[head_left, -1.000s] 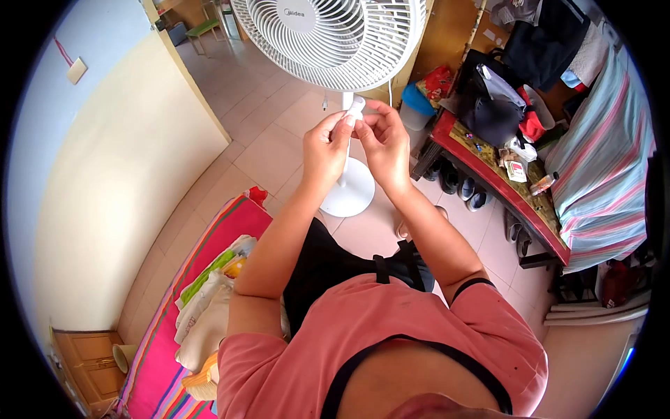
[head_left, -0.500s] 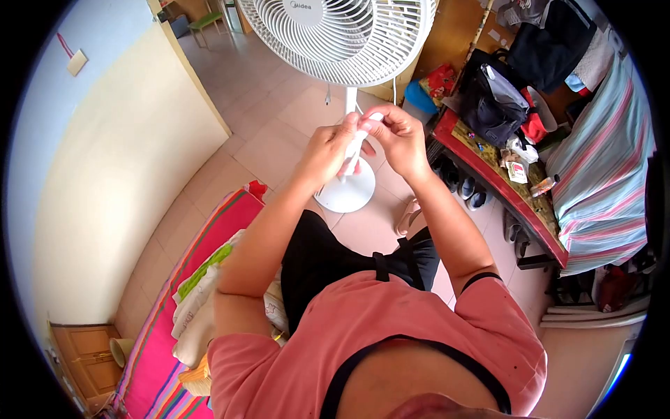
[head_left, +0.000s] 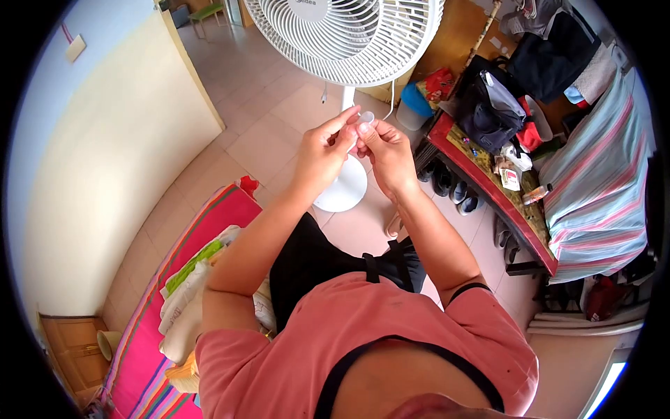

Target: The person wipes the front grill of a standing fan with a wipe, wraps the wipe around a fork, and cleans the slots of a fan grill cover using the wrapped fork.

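Both of my hands are raised together in front of the white fan's pole (head_left: 348, 98). My right hand (head_left: 389, 152) is closed, pinching a small white round piece (head_left: 366, 118) between thumb and fingers. Close beside it, my left hand (head_left: 325, 150) has its fingers curled, with the thumb and index fingertip near the white piece. What the left fingers hold, if anything, is hidden. Behind and above the hands stands the white pedestal fan (head_left: 349, 42), its round base (head_left: 342, 188) on the tiled floor below them.
A bed with a pink striped cover (head_left: 188, 244) and folded cloths lies on the left. At right stands a red-edged table (head_left: 488, 183) holding a dark bag (head_left: 492, 112), a small bottle (head_left: 537, 194) and packets. Several shoes (head_left: 457, 192) lie under it. A blue-rimmed bin (head_left: 414, 105) stands behind.
The long white piece seen between my hands no longer shows; a small white round end is visible at the right fingertips. My left index finger has lifted. The view has shifted slightly.
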A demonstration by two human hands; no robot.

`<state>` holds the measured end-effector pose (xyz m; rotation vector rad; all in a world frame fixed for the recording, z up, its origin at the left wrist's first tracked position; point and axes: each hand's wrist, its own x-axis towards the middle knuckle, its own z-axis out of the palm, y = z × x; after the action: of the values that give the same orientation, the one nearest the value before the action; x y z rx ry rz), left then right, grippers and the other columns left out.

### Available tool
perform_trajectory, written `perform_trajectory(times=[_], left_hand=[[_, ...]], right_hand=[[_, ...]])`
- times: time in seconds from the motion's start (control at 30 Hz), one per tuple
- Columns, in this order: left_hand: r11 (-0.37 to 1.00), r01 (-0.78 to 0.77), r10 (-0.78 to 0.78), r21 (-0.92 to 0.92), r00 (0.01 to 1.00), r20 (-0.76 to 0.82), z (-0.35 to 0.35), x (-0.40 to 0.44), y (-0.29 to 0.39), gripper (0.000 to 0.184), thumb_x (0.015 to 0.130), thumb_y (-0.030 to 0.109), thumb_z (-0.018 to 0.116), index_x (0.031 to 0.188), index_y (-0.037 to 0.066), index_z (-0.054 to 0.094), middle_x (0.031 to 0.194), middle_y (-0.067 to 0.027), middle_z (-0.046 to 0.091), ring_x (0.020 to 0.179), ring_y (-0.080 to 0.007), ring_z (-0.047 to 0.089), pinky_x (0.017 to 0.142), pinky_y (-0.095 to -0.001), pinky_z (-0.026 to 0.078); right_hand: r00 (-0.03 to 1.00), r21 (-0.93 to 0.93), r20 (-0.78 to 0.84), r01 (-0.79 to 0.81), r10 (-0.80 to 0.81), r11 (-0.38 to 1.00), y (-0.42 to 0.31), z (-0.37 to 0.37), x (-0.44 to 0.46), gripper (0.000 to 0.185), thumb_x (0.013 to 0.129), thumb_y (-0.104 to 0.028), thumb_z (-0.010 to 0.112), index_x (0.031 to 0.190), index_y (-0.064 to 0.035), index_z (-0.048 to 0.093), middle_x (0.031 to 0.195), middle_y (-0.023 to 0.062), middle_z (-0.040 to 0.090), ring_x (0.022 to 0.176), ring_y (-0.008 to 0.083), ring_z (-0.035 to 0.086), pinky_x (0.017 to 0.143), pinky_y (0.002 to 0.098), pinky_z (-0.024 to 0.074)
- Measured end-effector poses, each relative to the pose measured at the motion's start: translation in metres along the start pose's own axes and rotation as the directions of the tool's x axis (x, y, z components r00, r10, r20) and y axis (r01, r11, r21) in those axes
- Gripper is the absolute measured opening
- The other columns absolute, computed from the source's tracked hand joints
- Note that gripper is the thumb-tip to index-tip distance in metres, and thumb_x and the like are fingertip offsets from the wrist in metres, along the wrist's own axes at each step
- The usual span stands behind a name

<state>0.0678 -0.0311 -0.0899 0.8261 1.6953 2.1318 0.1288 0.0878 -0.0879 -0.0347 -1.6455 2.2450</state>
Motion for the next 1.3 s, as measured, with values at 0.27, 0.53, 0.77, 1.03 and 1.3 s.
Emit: perform_trajectory(times=[0.27, 0.53, 0.77, 1.03, 1.3], left_hand=[[0.963, 0.265, -0.242, -0.048, 0.930, 0.275, -0.019, 0.021, 0.015, 0.035, 0.095, 0.030, 0.054, 0.109, 0.000, 0.063, 0.083, -0.0030, 0.062, 0.065, -0.0074, 0.051, 0.058, -0.0215, 0.042], [0.969, 0.178, -0.204, 0.172, 0.967, 0.150, -0.019, 0.042, 0.029, 0.029, 0.095, 0.025, 0.053, 0.105, 0.003, 0.067, 0.068, 0.0049, 0.045, 0.058, -0.0050, 0.037, 0.052, -0.0197, 0.033], [0.938, 0.198, -0.219, 0.286, 0.975, 0.042, -0.013, 0.088, 0.023, 0.027, 0.094, 0.025, 0.053, 0.100, 0.004, 0.068, 0.070, 0.0038, 0.050, 0.060, -0.0058, 0.042, 0.050, -0.0202, 0.035], [0.917, 0.215, -0.229, 0.336, 0.973, 0.004, -0.014, 0.106, 0.022, 0.024, 0.093, 0.023, 0.053, 0.098, 0.005, 0.069, 0.069, 0.0012, 0.053, 0.053, -0.0063, 0.047, 0.047, -0.0209, 0.036], [0.866, 0.121, -0.153, 0.485, 0.988, 0.026, -0.016, 0.132, 0.027, 0.024, 0.091, 0.024, 0.057, 0.098, 0.005, 0.069, 0.067, 0.0016, 0.054, 0.054, -0.0062, 0.043, 0.046, -0.0228, 0.033]], right_hand=[[0.921, -0.651, 0.060, 0.329, -0.385, 0.684, -0.012, -0.017, 0.016, 0.019, 0.084, -0.017, 0.070, 0.080, 0.0019, 0.066, 0.068, 0.0040, 0.057, 0.064, 0.0118, 0.052, 0.057, 0.0266, 0.0418], [0.618, -0.853, 0.168, 0.481, -0.768, 0.200, -0.084, -0.049, 0.068, 0.051, 0.067, -0.027, 0.084, 0.100, 0.0003, 0.056, 0.097, 0.0109, 0.056, 0.088, 0.0225, 0.053, 0.078, 0.0334, 0.0442], [0.840, -0.586, 0.273, 0.531, -0.469, 0.612, -0.133, -0.047, 0.126, 0.092, 0.076, -0.008, 0.073, 0.145, -0.0018, 0.012, 0.134, 0.0136, 0.042, 0.123, 0.0203, 0.041, 0.103, 0.0333, 0.0338], [0.828, -0.433, 0.295, 0.561, -0.477, 0.705, -0.131, -0.043, 0.122, 0.087, 0.077, -0.009, 0.074, 0.143, -0.0012, 0.017, 0.131, 0.0127, 0.046, 0.119, 0.0199, 0.045, 0.101, 0.0330, 0.0367], [0.837, -0.462, 0.279, 0.547, -0.471, 0.699, -0.134, -0.030, 0.113, 0.086, 0.078, -0.009, 0.073, 0.143, -0.0006, 0.017, 0.128, 0.0125, 0.048, 0.117, 0.0196, 0.047, 0.099, 0.0326, 0.0388]])
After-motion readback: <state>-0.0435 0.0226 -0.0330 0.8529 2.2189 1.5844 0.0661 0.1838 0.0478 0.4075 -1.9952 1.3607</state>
